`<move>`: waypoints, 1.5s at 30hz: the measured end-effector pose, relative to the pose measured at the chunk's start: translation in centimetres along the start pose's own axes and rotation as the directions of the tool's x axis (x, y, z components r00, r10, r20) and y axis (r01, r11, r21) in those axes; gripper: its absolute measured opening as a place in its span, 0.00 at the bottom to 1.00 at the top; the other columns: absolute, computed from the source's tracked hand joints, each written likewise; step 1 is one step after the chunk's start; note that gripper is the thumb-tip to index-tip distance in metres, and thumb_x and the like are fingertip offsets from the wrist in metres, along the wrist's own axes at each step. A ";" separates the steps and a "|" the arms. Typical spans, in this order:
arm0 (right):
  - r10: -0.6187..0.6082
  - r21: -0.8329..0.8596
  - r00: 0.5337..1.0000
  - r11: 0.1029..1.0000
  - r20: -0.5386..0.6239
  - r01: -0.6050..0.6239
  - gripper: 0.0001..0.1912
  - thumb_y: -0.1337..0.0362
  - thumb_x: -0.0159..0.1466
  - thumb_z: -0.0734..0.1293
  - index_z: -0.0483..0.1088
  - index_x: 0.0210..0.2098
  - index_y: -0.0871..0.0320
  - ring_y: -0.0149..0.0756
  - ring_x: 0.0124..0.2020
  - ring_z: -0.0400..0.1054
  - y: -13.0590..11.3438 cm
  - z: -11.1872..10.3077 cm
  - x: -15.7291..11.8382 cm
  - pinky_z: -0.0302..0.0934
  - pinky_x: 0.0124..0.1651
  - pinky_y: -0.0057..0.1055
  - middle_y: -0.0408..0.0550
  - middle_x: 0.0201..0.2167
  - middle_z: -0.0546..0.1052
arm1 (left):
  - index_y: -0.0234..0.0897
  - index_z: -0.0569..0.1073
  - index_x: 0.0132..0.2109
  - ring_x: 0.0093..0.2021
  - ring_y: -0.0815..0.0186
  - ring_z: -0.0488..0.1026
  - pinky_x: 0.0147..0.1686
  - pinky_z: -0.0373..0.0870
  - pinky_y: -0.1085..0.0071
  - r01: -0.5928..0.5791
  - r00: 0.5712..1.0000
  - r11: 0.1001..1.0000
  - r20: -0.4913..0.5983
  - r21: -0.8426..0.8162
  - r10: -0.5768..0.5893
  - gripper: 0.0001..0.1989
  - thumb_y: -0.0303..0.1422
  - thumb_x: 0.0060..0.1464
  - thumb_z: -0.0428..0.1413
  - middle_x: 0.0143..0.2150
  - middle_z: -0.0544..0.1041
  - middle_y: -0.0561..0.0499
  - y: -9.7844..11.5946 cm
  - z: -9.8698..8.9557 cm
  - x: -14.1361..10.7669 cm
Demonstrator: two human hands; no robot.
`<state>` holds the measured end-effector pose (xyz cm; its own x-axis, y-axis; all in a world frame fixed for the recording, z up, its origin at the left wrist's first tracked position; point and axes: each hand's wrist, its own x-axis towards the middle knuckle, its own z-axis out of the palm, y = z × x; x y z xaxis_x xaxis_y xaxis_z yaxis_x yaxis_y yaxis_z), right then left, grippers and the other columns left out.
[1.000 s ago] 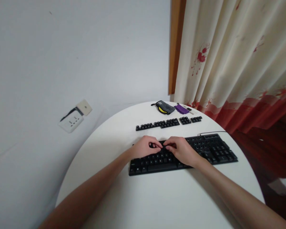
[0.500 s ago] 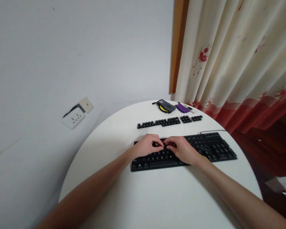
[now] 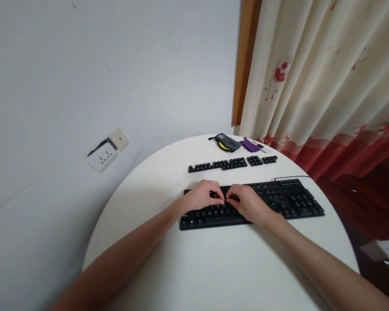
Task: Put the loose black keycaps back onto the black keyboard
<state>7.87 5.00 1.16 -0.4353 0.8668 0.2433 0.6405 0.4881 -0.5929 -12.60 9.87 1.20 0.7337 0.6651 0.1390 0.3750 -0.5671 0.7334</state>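
A black keyboard [image 3: 214, 221] lies on the white round table, with its cable at the far right corner. Over its middle keys my left hand [image 3: 205, 196] bends inward, thumb and fingers pinched together. My right hand [image 3: 246, 202] faces it, also in a pinch, and the fingertips of both nearly meet. Between them is a small dark piece that looks like a keycap; the fingers partly hide it. Behind the keyboard, loose black keycaps [image 3: 233, 163] stand in a row of several groups. Part of the keyboard's top rows is hidden under my hands.
At the table's far edge lie a dark grey pouch with yellow [image 3: 227, 143], a purple cloth-like item [image 3: 250, 145] and a small white-and-black object [image 3: 262, 148]. The wall with a socket [image 3: 102, 156] borders the left; a flowered curtain [image 3: 298, 86] hangs at the right.
The view has shifted slightly. My hands stay over the same part of the keyboard, with the fingertips drawn a little closer together.
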 end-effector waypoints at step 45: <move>0.083 -0.210 0.996 0.974 -0.016 -0.084 0.13 0.63 0.68 0.61 0.75 0.32 0.56 0.36 0.37 0.70 0.4 -1.4 -0.1 0.57 0.40 0.30 0.47 0.34 0.77 | 0.45 0.82 0.41 0.47 0.60 0.71 0.52 0.63 0.66 -0.072 0.972 0.964 0.233 0.257 0.010 0.10 0.38 0.60 0.56 0.45 0.77 0.48 2.6 -3.2 -0.6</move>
<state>9.08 5.23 1.98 -0.3704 0.9058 0.2057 0.7935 0.4237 -0.4369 -13.90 9.54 5.21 0.8494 0.5276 -0.0123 0.4543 -0.7191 0.5259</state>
